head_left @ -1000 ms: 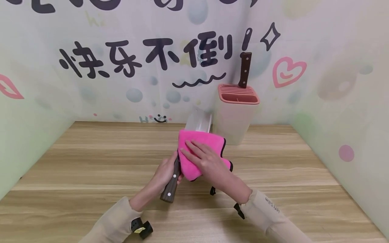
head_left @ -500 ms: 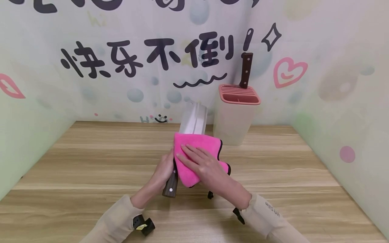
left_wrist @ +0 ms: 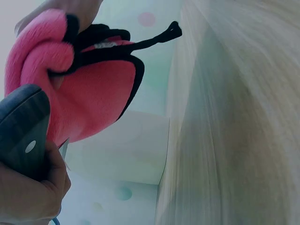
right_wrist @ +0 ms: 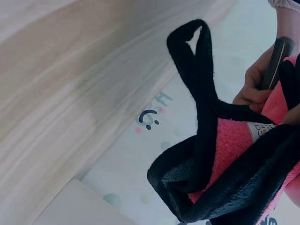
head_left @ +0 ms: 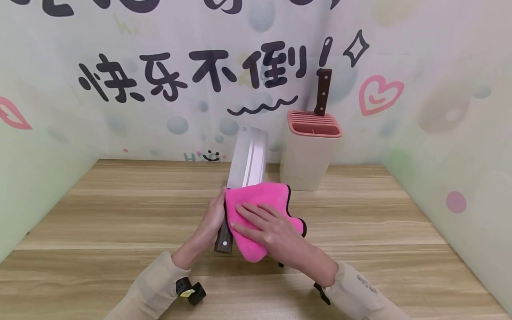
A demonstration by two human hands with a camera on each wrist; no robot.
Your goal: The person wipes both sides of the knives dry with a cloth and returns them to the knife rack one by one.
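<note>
In the head view a cleaver points away and up, its wide steel blade (head_left: 247, 160) bare in the upper part. My left hand (head_left: 210, 222) grips its dark riveted handle (head_left: 223, 240), fingers wrapped round it in the left wrist view. A bright pink cloth (head_left: 260, 195) with black edging covers the lower blade. My right hand (head_left: 276, 231) lies over the cloth and holds it folded about the blade, fingers extended on top; its thumb is mostly hidden. In the right wrist view the cloth's black hanging loop (right_wrist: 197, 70) and small white label (right_wrist: 259, 130) show.
A cream knife block (head_left: 306, 160) with a pink slotted top stands behind, right of the blade. One brown-handled knife (head_left: 323, 92) sits in it. Printed cloth walls enclose the wooden table (head_left: 120, 213) at the back and both sides.
The right hand and cloth have slid down the blade toward the handle, baring more steel. The cleaver has shifted slightly left, its tip now higher in the view.
</note>
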